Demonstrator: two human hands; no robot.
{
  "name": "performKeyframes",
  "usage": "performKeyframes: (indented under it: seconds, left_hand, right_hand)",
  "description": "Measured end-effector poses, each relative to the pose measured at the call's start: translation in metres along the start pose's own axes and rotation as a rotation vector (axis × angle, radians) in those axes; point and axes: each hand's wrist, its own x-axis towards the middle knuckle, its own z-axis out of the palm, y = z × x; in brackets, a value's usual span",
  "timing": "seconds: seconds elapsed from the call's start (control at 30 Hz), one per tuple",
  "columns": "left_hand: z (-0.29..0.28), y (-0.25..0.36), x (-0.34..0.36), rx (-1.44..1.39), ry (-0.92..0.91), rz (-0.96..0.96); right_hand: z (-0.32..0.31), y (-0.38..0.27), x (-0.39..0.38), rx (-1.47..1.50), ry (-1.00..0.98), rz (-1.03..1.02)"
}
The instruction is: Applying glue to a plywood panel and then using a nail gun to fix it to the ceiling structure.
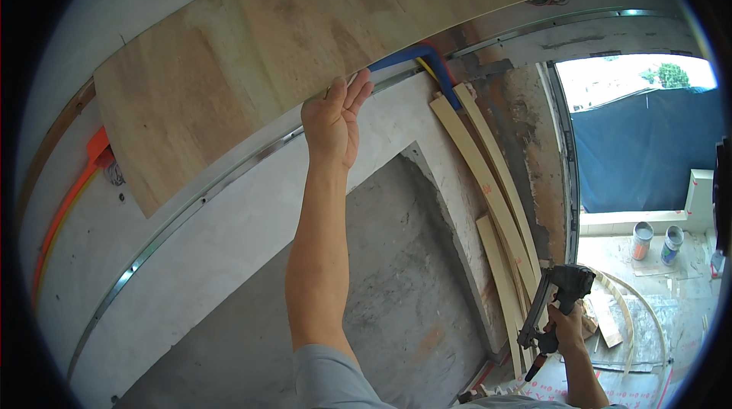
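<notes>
A large thin plywood sheet [305,28], with a brownish patchy face, spans the upper part of the view. My left hand [335,115] is stretched up to its lower edge and holds it there, the thumb against the face and the fingers at the edge. The fingertips partly hide behind or along the edge, so how firmly they grip is hard to see. Low on the right, my right hand [568,325] is wrapped round the handle of a black nail gun [568,283]. An air hose fitting seems to hang under it. The nail gun is apart from the sheet.
A metal channel [202,199] runs along the white surface below the sheet. Blue conduit [412,54] and orange conduit [55,218] curve past its edge. Long wooden strips [488,173] lean by the doorway. Outside stand two cans [643,241] and a blue screen [648,150].
</notes>
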Motion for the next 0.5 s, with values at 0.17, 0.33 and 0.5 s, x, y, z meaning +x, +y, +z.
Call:
performKeyframes:
  seconds: [0.17,0.33,0.5]
  left_hand:
    - [-0.036,0.029,-0.021,0.129,0.063,0.063]
    - [-0.055,0.068,-0.039,0.228,0.108,0.095]
    - [-0.063,0.087,-0.052,0.326,0.143,0.126]
  right_hand:
    - [0.006,0.000,0.003,0.023,-0.059,0.024]
    - [0.026,-0.006,0.008,0.029,-0.107,0.019]
    - [0.074,-0.056,0.021,0.059,-0.307,-0.161]
